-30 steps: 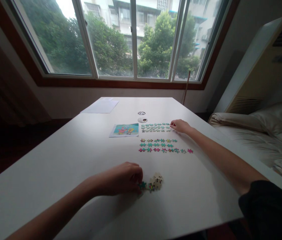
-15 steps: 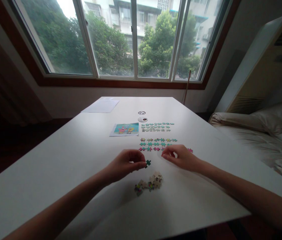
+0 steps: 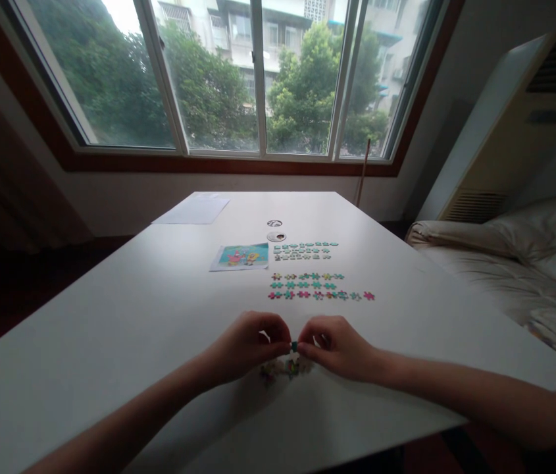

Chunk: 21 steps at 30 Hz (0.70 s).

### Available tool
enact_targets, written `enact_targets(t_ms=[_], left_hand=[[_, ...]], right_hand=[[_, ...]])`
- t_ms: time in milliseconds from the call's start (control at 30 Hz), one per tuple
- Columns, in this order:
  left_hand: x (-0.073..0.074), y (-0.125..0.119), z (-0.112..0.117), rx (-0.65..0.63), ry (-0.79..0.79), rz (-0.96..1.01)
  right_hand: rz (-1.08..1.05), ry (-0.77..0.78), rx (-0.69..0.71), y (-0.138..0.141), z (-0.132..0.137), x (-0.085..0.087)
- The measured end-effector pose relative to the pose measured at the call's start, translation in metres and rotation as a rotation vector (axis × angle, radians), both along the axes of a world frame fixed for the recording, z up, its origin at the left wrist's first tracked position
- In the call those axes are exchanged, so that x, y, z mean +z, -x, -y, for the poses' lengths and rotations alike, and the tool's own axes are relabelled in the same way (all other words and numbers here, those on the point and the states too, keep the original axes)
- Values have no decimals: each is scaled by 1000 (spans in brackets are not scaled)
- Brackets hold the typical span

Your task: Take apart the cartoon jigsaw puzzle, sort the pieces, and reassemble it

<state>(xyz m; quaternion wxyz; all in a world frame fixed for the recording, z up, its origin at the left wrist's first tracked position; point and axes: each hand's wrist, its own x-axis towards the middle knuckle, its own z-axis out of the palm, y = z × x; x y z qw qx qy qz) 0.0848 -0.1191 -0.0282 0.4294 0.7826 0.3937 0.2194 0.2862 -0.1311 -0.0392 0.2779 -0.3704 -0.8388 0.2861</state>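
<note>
A small dark green jigsaw puzzle piece [image 3: 294, 346] is held between my two hands, above the loose pile. My left hand [image 3: 256, 339] pinches its left side between thumb and fingers. From the other side, the fingertips of my right hand [image 3: 339, 345] close on it too. Just below lies a small heap of loose puzzle pieces [image 3: 290, 370], some with bright colours, partly covered by my hands. Farther out, lower rows of pink, teal and yellow puzzle pieces [image 3: 303, 286] are laid on the table, with paler teal rows of pieces [image 3: 302, 251] behind them.
The white table [image 3: 110, 316] carries a cartoon picture sheet [image 3: 241, 257], two round discs [image 3: 276, 236] and white paper [image 3: 191, 209] at the far left. A pale sofa [image 3: 495, 257] stands to the right, and a window [image 3: 223, 85] lies beyond.
My right hand has come left and nearer from beside the rows and now grips the green puzzle piece too. My left hand has brought the piece slightly nearer, over the heap.
</note>
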Motion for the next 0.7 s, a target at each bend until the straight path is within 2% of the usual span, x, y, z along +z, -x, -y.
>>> enact_targets(t_ms=[133,267,400,533,700], left_hand=[[2,5,-4,32,-92,31],[6,16,-10,41,-257,-120],[9,28,-10,-86,-321,-299],[15,30,-3,-191,-265,-387],[24,22,2,-220,-237,-471]], right_hand=[[-42,-40,-33,-6,-12,7],[-151,-73,-282,-31,-45,11],[-220,-54,-450,-63,-76,12],[-211,-34,-456,-74,-85,12],[-178,-54,-426,-73,-85,12]])
